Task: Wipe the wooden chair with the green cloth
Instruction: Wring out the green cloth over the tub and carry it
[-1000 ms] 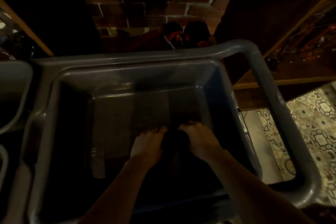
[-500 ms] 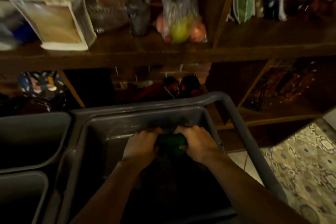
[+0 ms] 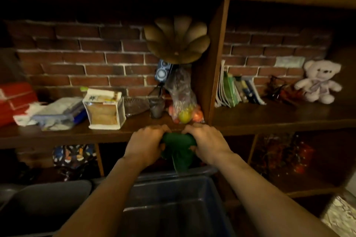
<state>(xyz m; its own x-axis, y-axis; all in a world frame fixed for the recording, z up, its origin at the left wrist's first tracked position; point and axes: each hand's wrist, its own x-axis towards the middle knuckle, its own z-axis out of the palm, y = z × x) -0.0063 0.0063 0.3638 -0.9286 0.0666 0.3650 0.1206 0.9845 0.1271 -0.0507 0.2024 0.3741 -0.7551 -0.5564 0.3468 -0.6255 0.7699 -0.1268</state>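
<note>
Green cloth (image 3: 178,147) is bunched between the left hand (image 3: 145,145) and the right hand (image 3: 207,143), each closed tightly on one end of it, and a loose tail hangs down toward the rim of the grey tub (image 3: 173,176) below. The cloth is held above the far edge of the tub, in front of the wooden shelf (image 3: 269,119). No wooden chair is seen in this view.

If the cloth is wet, which cannot be told here, drips may be shed outside the tub, since the hanging tail sits close to the rim rather than over the middle. The cloth may also be let slip if one fist is loosened. The bag of fruit (image 3: 184,102) stands just behind the knuckles and could be knocked if the hands are pushed forward.

The tub's inside is dim; whether it holds water cannot be told, and nothing solid is made out in it. A second grey tub (image 3: 48,198) beside it on the left is equally dark. The clear bag is seen to hold round yellow and orange-red fruit.
</note>
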